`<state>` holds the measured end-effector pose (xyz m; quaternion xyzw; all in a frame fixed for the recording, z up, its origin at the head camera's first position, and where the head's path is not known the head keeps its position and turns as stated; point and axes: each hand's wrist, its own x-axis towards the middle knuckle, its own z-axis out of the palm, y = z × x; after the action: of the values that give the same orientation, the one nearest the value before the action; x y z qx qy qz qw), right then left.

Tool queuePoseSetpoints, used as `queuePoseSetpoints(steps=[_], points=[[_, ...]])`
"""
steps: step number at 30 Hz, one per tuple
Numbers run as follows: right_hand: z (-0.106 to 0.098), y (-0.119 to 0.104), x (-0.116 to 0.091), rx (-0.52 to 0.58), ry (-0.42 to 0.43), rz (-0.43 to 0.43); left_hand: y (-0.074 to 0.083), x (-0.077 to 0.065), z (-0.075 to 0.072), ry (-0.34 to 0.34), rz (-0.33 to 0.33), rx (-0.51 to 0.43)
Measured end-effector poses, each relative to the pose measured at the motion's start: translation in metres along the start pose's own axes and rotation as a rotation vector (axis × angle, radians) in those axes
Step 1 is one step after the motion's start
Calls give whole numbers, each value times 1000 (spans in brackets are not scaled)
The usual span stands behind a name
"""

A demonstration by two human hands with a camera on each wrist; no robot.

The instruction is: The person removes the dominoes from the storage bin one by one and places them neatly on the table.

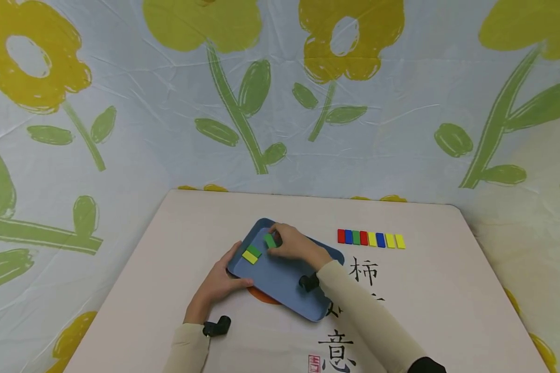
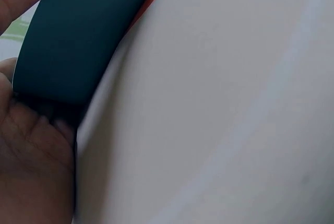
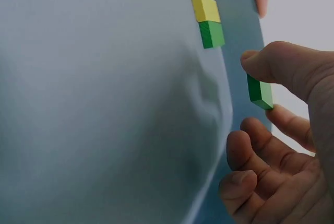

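Observation:
A blue tray lies at an angle on the table. My left hand grips its left corner, and in the left wrist view the tray's wall shows between thumb and fingers. Above the tray's far left part, my right hand pinches a green block between thumb and index finger. The right wrist view shows that green block held at its two ends, the other fingers curled below. Inside the tray, a yellow block and a green block lie side by side, touching.
Right of the tray, a row of several red, blue, green and yellow blocks lies on the table. Black written characters and a red seal mark are on the tabletop. A flowered cloth hangs behind the table.

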<state>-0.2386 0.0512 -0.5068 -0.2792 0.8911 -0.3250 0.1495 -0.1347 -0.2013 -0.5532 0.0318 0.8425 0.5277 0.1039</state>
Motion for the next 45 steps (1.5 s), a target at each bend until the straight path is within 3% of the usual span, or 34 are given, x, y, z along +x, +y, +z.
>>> queuePoseSetpoints(steps=[8, 18, 33, 45], points=[[-12, 10, -24, 1, 58, -17, 1, -1, 1, 12, -12, 19], [-29, 22, -58, 78, 100, 6, 0, -1, 1, 13, 4, 18], [-57, 56, -121, 129, 236, 101, 2, -1, 1, 19, -2, 31], [-62, 98, -173, 146, 318, 252, 3, -2, 1, 12, -7, 26]])
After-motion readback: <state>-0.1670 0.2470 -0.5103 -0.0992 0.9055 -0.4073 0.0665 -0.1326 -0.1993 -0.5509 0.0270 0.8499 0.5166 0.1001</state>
